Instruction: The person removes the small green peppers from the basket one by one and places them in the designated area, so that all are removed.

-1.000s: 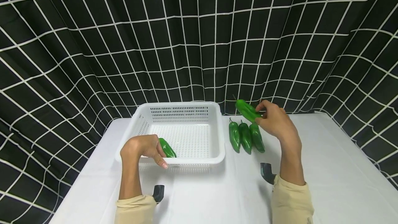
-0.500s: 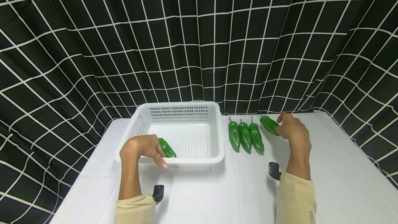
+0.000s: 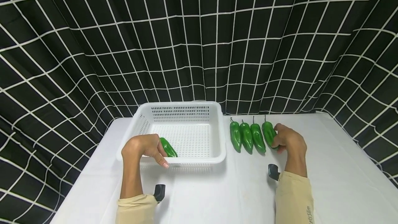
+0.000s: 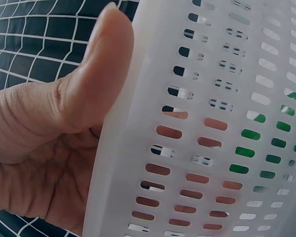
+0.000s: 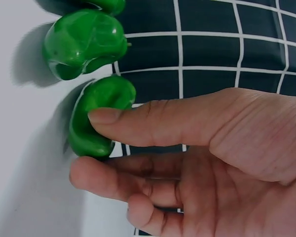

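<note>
My left hand (image 3: 146,148) grips the near rim of a white plastic basket (image 3: 214,160), its thumb (image 4: 111,59) outside and its fingers inside the wall. Inside the basket, a green pepper (image 3: 169,148) lies beside those fingers, partly hidden by the hand. To the basket's right, several green peppers lie side by side on the table, stems away from me. My right hand (image 3: 289,141) pinches the rightmost green pepper (image 3: 268,130), which rests on the cloth. In the right wrist view its thumb lies across this pepper (image 5: 96,133), with the fingers on the other side.
A white cloth covers the table (image 3: 199,196). Behind and at both sides hangs a black curtain (image 3: 208,51) with a white grid. Another green pepper (image 5: 84,44) in the row is close to the pinched one. Dark wrist mounts (image 3: 273,172) project from the sleeves.
My right hand has brought its pepper down from above the row to the right end and turned it in line with the others. The left hand has stayed on the basket rim.
</note>
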The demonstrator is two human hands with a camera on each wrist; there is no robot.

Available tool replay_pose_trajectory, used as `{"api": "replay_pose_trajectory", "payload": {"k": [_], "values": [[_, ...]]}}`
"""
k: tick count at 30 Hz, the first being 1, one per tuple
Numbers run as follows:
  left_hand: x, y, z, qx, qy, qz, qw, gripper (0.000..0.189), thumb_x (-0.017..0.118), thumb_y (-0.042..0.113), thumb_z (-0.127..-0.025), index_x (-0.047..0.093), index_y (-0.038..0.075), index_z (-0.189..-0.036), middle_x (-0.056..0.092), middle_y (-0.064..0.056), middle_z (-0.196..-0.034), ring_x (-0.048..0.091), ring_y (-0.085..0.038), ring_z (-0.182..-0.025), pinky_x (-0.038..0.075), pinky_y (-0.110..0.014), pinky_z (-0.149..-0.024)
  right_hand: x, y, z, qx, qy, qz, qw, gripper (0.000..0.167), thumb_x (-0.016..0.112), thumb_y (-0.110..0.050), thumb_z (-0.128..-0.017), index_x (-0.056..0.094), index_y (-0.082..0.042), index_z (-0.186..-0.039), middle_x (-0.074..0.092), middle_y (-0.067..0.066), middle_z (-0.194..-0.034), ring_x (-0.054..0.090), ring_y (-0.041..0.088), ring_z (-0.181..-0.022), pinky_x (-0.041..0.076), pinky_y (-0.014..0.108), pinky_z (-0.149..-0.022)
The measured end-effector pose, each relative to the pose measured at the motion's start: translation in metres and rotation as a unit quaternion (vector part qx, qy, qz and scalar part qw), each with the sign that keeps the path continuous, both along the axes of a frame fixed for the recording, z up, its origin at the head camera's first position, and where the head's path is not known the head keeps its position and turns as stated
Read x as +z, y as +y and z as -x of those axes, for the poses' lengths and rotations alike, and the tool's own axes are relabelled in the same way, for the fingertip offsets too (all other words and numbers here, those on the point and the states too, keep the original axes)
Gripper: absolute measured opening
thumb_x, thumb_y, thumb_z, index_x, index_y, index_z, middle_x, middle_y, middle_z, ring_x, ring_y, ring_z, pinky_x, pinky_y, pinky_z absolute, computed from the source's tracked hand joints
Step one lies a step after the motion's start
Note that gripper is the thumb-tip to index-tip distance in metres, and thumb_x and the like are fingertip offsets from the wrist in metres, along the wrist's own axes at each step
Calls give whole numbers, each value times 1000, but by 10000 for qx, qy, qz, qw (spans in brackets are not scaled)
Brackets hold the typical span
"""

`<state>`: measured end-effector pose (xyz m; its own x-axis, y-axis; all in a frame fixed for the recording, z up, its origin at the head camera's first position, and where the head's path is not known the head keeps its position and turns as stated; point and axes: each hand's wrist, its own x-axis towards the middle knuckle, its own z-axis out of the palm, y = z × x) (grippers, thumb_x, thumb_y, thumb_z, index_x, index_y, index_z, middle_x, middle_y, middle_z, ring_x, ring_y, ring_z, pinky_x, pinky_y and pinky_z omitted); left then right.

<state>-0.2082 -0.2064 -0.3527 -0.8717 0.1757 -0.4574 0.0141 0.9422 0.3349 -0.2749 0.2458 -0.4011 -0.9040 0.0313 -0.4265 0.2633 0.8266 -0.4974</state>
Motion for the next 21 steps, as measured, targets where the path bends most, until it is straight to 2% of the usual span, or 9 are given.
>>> {"api": "replay_pose_trajectory", "payload": {"k": [4, 7, 11, 16, 21], "values": [[1, 0, 0, -17, -8, -1, 10000, 34, 97, 32, -67, 86, 16, -96, 79, 6, -102, 55, -13, -91, 48, -31, -77, 0, 1, 1, -19, -267, 96, 9996, 89, 74, -5, -84, 25, 5, -158, 72, 19, -98, 73, 21, -77, 49, 52, -91], [1, 0, 0, -44, -17, -13, 10000, 34, 97, 31, -68, 86, 17, -96, 79, 5, -103, 54, -13, -91, 47, -30, -76, -1, 2, 3, -5, -351, 62, 9994, 93, 75, -7, -85, 21, 3, -160, 75, 16, -94, 73, 20, -78, 48, 54, -93], [2, 0, 0, -24, -42, -34, 10000, 33, 97, 31, -69, 86, 17, -96, 79, 5, -105, 52, -14, -91, 45, -30, -74, -3, 2, 5, -3, -339, 3, 9994, 92, 75, -10, -86, 22, 5, -160, 74, 12, -86, 71, 20, -75, 48, 52, -90], [2, 0, 0, -15, -44, -18, 10000, 33, 97, 31, -69, 86, 17, -97, 79, 5, -105, 53, -14, -91, 46, -30, -75, -3, 4, 4, 119, -270, 2, 9996, 88, 75, -15, -87, 27, 7, -157, 73, 14, -89, 69, 21, -78, 48, 46, -85], [2, 0, -1, 6, -50, 6, 10000, 34, 97, 32, -68, 86, 18, -97, 79, 5, -106, 52, -14, -91, 45, -30, -74, -3, 5, 4, 248, -187, -48, 9995, 87, 74, -18, -89, 26, 9, -156, 74, 15, -92, 69, 23, -82, 48, 52, -90]]}}
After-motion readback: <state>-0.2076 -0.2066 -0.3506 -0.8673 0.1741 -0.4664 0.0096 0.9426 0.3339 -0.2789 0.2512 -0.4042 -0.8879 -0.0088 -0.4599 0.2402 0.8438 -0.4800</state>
